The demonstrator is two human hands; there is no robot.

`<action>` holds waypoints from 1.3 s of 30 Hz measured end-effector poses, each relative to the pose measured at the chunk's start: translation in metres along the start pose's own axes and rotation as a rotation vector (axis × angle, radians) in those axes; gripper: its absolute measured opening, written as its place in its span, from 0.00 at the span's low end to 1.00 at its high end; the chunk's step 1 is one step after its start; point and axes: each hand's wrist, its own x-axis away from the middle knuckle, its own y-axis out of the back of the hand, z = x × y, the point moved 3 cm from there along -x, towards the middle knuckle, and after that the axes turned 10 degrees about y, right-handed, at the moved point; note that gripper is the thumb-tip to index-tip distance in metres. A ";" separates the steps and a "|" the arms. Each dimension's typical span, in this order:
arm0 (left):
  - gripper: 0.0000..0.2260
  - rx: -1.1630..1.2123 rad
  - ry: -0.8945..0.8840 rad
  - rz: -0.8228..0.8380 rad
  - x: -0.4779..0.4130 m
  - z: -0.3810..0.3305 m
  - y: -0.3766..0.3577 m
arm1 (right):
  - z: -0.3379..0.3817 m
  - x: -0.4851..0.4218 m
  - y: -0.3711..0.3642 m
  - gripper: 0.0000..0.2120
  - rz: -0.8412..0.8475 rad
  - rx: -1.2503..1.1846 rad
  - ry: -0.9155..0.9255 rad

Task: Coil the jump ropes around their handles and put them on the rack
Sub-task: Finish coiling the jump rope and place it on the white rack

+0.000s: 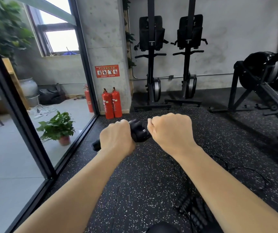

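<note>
Handles gripped over the gym floor

The left hand (pixel 118 138) is gripping black jump rope handles (pixel 139 132). The right hand (pixel 171 132) is curling just beside them, its hold hidden. More jump ropes (pixel 190 207) are lying on the floor (pixel 134 182).

Jump rope handles (pixel 137 132) showing black; loose rope (pixel 245 172) showing black too. Floor (pixel 134 182) reading black, speckled with white flecks. Fire extinguishers (pixel 112 103) showing red, pale labels; sign (pixel 107 71) showing red. Potted plant (pixel 57 125) showing green leaves, reddish pot. Wall (pixel 218 31) reading mottled grey. Exercise machines (pixel 151 64) showing black
</note>
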 end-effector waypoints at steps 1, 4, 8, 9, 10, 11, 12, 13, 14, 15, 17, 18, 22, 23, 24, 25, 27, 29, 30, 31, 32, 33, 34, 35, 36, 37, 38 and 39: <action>0.13 -0.050 -0.065 -0.034 0.001 -0.004 0.002 | 0.002 -0.007 0.003 0.22 0.003 0.032 0.059; 0.09 -0.160 -0.284 -0.102 0.004 -0.014 0.009 | 0.003 -0.032 0.014 0.23 0.008 -0.011 0.259; 0.10 -0.199 -0.572 -0.083 0.004 -0.018 0.016 | -0.006 -0.056 0.015 0.24 0.175 -0.119 0.372; 0.10 -0.177 -0.626 -0.077 0.005 -0.018 0.018 | -0.009 -0.059 0.014 0.25 0.182 -0.175 0.346; 0.11 -0.148 -0.669 -0.073 0.006 -0.017 0.020 | -0.012 -0.061 0.012 0.26 0.186 -0.229 0.313; 0.12 -0.110 -0.706 -0.071 0.007 -0.016 0.022 | -0.014 -0.062 0.009 0.27 0.198 -0.285 0.277; 0.13 -0.063 -0.738 -0.070 0.008 -0.015 0.023 | -0.017 -0.061 0.003 0.28 0.211 -0.357 0.234; 0.13 -0.029 -0.756 -0.066 0.010 -0.015 0.025 | -0.019 -0.060 -0.003 0.28 0.231 -0.461 0.176; 0.12 0.000 -0.761 -0.057 0.011 -0.014 0.027 | -0.021 -0.057 -0.009 0.29 0.252 -0.591 0.099; 0.12 0.034 -0.751 -0.043 0.012 -0.013 0.028 | -0.023 -0.054 -0.014 0.30 0.271 -0.737 0.011; 0.13 0.106 -0.723 -0.012 0.013 -0.012 0.031 | -0.025 -0.043 -0.021 0.29 0.278 -1.040 -0.178; 0.14 0.133 -0.708 0.003 0.013 -0.011 0.033 | -0.024 -0.036 -0.025 0.28 0.262 -1.172 -0.274; 0.14 0.177 -0.645 0.071 0.016 -0.013 0.034 | -0.016 -0.007 -0.052 0.19 0.266 -1.568 -0.605; 0.15 0.206 -0.617 0.090 0.015 -0.013 0.034 | -0.012 0.000 -0.057 0.18 0.278 -1.628 -0.663; 0.16 0.239 -0.585 0.109 0.015 -0.013 0.034 | -0.009 0.006 -0.061 0.16 0.268 -1.657 -0.729; 0.17 0.256 -0.551 0.123 0.014 -0.014 0.032 | -0.007 0.012 -0.065 0.12 0.252 -1.660 -0.809; 0.16 0.233 -0.471 0.118 0.011 -0.015 0.026 | -0.005 0.026 -0.074 0.15 0.255 -1.625 -0.958; 0.16 0.236 -0.363 0.118 0.007 -0.016 0.018 | 0.004 0.034 -0.073 0.17 0.250 -1.610 -1.005; 0.16 0.247 -0.310 0.131 0.005 -0.015 0.014 | 0.010 0.037 -0.074 0.17 0.221 -1.590 -1.009; 0.17 0.255 -0.264 0.146 0.004 -0.015 0.010 | 0.015 0.038 -0.074 0.18 0.158 -1.567 -1.027; 0.17 0.257 -0.224 0.158 0.003 -0.015 0.006 | 0.017 0.041 -0.074 0.19 0.100 -1.525 -1.015; 0.16 0.263 -0.187 0.166 0.001 -0.015 0.003 | 0.018 0.044 -0.076 0.19 0.049 -1.482 -0.975; 0.16 0.277 -0.145 0.182 0.000 -0.014 0.000 | 0.020 0.047 -0.075 0.18 0.031 -1.425 -0.924; 0.15 0.297 -0.098 0.202 -0.002 -0.014 -0.003 | 0.021 0.050 -0.073 0.17 0.036 -1.380 -0.861; 0.15 0.316 -0.048 0.228 -0.004 -0.013 -0.006 | 0.022 0.052 -0.071 0.16 0.052 -1.365 -0.832; 0.16 0.329 -0.004 0.255 -0.005 -0.011 -0.008 | 0.024 0.053 -0.068 0.15 0.060 -1.390 -0.803; 0.17 0.334 0.028 0.280 -0.006 -0.010 -0.010 | 0.026 0.053 -0.063 0.14 0.071 -1.438 -0.786; 0.18 0.336 0.048 0.302 -0.007 -0.010 -0.012 | 0.027 0.053 -0.059 0.14 0.071 -1.499 -0.769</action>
